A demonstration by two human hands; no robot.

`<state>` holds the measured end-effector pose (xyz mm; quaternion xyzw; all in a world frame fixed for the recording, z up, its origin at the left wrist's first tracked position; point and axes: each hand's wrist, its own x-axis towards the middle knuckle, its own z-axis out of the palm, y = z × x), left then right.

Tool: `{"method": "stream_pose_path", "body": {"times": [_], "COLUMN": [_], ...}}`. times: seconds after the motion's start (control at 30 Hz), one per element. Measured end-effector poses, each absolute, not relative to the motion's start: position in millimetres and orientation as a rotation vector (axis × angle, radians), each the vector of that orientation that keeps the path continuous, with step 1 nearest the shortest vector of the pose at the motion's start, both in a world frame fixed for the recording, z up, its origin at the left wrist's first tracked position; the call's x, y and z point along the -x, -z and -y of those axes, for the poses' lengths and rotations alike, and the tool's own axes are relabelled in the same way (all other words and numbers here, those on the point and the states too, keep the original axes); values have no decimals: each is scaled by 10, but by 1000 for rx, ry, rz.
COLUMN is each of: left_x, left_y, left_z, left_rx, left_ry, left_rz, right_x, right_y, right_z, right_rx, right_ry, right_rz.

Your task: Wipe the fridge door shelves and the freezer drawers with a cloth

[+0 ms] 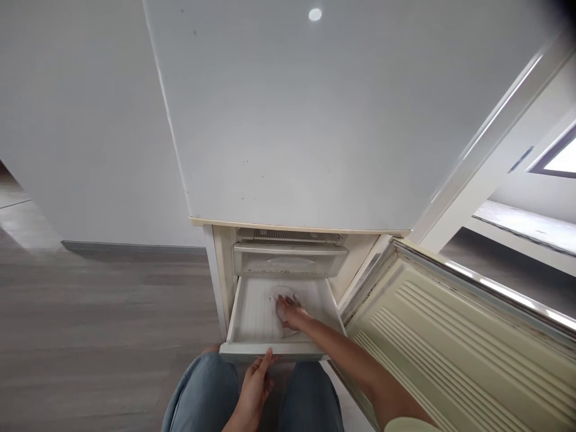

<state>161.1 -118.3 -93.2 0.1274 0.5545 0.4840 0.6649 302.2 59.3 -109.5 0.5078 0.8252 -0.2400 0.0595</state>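
Observation:
A white freezer drawer (254, 309) is pulled out of the small fridge in front of my knees. My left hand (257, 384) grips the drawer's front edge from below, the thumb lying over the rim. Inside the drawer, my right hand (288, 311) presses down on a whitish cloth (290, 332), its fingers curled onto it. Part of the cloth is covered by that hand. Behind, a second drawer (290, 261) sits pushed in under a ribbed shelf (292, 235).
The fridge door (450, 336) hangs wide on the right, with dark stains along its seal. The fridge's glossy white top (288, 120) spreads out ahead. A white wall (90, 120) and grey wood-look floor (112, 324) lie to the left.

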Motion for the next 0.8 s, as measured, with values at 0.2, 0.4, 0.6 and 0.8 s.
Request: {"method": "stream_pose_path", "body": {"times": [0.2, 0.4, 0.6, 0.8], "left_x": [-1623, -1593, -1584, -1553], "left_y": [936, 844, 814, 848], "left_z": [1181, 1194, 1197, 1197], "left_rx": [-269, -248, -209, -217], "left_ry": [-1133, -1118, -1114, -1085], "left_rz": [-1214, -1176, -1177, -1173], "right_x": [-2155, -1882, -2342, -3111], "right_y": [1118, 1120, 1047, 939], "right_z": [-574, -524, -540, -528], "right_rx": [-1135, -1031, -974, -1154], "right_ry": [705, 654, 666, 711], "right_rz": [-2600, -2647, -2706, -2698]}}
